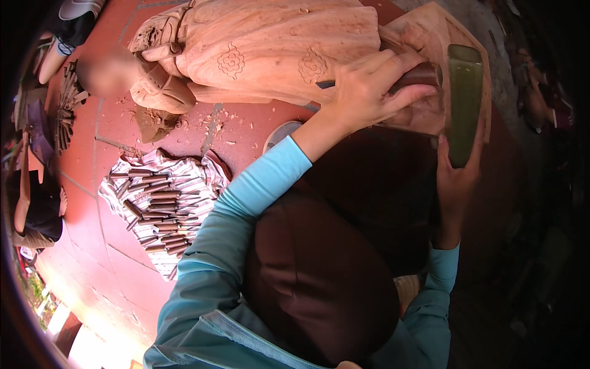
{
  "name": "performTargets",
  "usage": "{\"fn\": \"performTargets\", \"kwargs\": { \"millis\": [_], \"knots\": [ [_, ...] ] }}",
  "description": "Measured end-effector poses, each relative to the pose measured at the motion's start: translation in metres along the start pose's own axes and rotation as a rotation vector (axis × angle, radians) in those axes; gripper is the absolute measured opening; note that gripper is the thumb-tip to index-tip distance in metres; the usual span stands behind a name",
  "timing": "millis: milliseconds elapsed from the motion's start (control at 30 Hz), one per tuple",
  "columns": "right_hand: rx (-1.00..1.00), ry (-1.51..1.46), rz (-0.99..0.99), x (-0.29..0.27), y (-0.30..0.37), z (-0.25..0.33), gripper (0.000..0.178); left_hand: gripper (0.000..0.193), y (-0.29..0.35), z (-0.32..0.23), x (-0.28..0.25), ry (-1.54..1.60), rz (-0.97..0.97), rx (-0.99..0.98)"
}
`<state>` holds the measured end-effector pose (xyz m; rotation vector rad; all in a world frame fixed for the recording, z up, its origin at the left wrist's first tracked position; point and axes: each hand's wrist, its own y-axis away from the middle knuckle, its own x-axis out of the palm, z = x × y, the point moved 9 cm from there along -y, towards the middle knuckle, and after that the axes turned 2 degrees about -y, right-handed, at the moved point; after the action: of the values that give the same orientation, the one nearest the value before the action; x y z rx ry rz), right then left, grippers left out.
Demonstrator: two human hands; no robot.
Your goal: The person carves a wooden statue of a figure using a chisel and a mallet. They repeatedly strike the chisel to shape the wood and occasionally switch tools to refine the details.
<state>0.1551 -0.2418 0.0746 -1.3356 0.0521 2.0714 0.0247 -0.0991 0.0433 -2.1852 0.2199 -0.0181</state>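
A carved wooden statue (270, 43) of reddish-brown wood lies on its side across the top, its robe marked with cloud-like relief patterns. Over its lower edge, my left hand (369, 86) is closed around a chisel with a brown handle (421, 76). The dark blade (326, 84) juts out to the left of that hand, close to a relief pattern. My right hand (456, 178) grips the narrower, near end of a long green block (465, 92), shaped like a mallet. The block stands over the statue's base (485, 80), just right of the chisel handle; whether they touch I cannot tell.
Many carving chisels (163, 209) lie on a striped cloth (114, 184) on the red tiled floor (129, 264) at left. Wood shavings are scattered near a wood chunk (155, 125). Other people sit at the far left, beside another bunch of tools (66, 111).
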Motion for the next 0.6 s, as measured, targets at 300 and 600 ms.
{"fn": "performTargets", "kwargs": {
  "millis": [300,600],
  "knots": [
    [0.002,-0.194,-0.055,-0.002,-0.005,-0.007,0.062,0.037,0.002,0.0,-0.006,-0.023,-0.028,0.013],
    [-0.044,-0.07,-0.033,-0.004,-0.001,-0.008,0.062,0.036,-0.004,-0.016,-0.003,0.029,-0.008,0.016]
  ]
}}
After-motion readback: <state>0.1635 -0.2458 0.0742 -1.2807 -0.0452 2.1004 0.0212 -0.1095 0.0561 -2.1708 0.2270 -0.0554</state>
